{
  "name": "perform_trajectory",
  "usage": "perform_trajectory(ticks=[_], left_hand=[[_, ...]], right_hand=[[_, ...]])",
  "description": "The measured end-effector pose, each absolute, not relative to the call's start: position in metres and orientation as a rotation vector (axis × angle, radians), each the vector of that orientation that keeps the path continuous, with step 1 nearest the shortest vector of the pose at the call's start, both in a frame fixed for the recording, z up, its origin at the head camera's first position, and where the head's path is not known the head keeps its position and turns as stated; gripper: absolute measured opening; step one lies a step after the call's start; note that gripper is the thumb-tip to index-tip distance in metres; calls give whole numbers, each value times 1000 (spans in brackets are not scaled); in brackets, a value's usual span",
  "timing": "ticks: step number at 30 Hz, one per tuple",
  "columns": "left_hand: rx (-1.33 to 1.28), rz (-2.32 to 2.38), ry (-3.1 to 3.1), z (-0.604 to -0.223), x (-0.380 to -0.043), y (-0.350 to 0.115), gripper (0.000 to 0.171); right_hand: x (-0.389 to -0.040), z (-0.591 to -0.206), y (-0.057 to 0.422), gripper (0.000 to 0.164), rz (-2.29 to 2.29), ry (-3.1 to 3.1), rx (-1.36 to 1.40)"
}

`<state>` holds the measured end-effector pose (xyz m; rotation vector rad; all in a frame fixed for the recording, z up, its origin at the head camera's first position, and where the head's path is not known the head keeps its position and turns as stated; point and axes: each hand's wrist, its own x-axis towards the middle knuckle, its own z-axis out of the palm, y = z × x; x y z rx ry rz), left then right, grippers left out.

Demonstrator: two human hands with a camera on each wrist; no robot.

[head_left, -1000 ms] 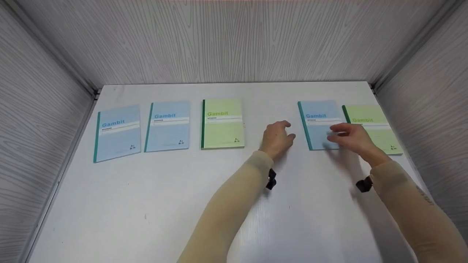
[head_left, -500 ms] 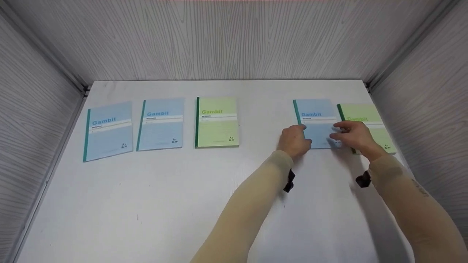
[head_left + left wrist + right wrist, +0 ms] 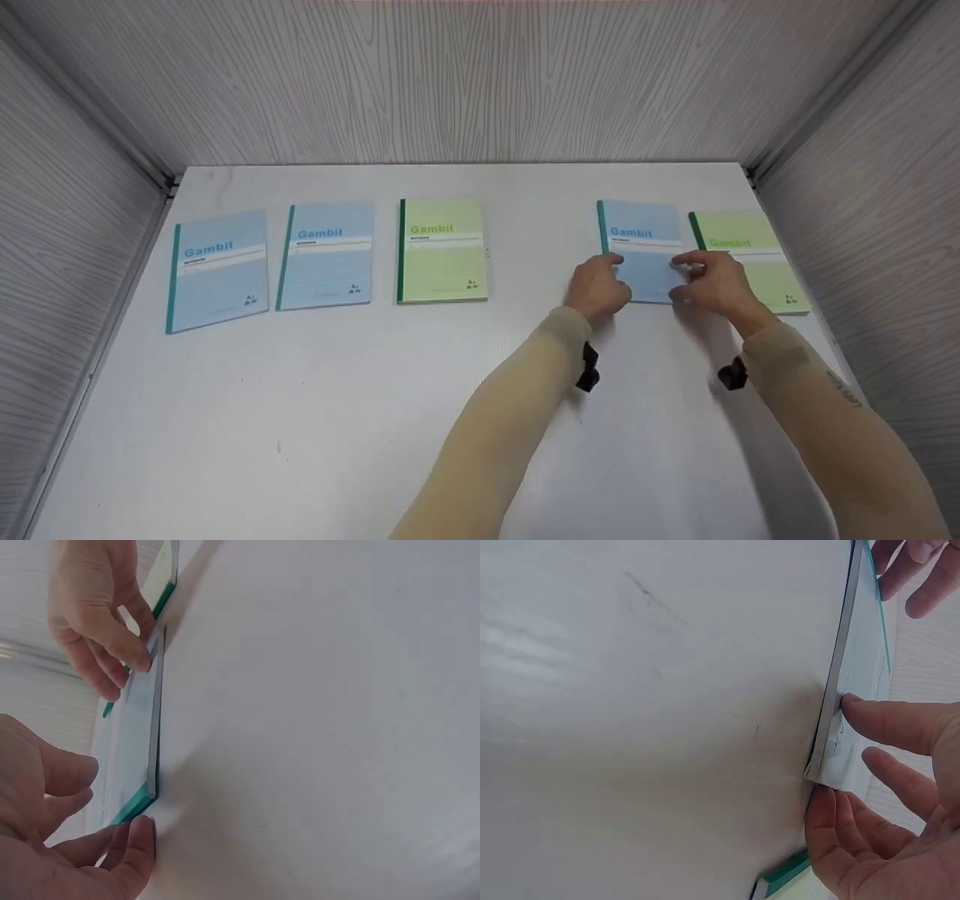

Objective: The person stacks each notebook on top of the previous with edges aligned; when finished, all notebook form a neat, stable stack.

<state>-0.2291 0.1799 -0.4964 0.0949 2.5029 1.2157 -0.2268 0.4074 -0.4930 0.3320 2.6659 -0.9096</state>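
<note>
The blue notebook (image 3: 646,255) with a teal spine lies flat on the white table, between the two hands. My left hand (image 3: 598,289) is at its spine; in the left wrist view the fingers touch the spine's side and the thumb (image 3: 71,769) stays apart from them. My right hand (image 3: 712,283) is at the opposite edge. In the right wrist view its thumb (image 3: 889,724) presses on the cover and the other fingertips are against the notebook's edge, pinching it. Partly behind the right hand lies a green notebook (image 3: 776,281).
Farther left on the white table (image 3: 337,420) lie a green notebook (image 3: 442,251), a blue notebook (image 3: 325,255) and another blue one (image 3: 217,271), slightly turned. Wood-patterned panels (image 3: 450,82) rise behind and at both sides.
My left hand has moved right to the blue notebook's spine. The right hand's thumb has come down onto its cover at the right edge. The view has shifted slightly.
</note>
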Motion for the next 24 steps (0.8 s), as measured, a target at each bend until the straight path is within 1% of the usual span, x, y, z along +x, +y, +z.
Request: perform_trajectory(ticks=[6, 11, 15, 20, 24], left_hand=[[-33, 1418, 2381, -492, -231, 174, 59], [-123, 1523, 2315, -499, -233, 166, 54], [-193, 1577, 2272, -503, -233, 161, 53], [-194, 1668, 2232, -506, -234, 159, 54], [-204, 1729, 2184, -505, -233, 158, 59]], right_hand=[[-225, -496, 409, 70, -917, 2668, 293], [-221, -496, 404, 73, -942, 2635, 288], [-218, -495, 400, 74, -977, 2595, 283], [-215, -495, 398, 74, -1027, 2585, 260], [-209, -498, 400, 70, -1093, 2594, 267]])
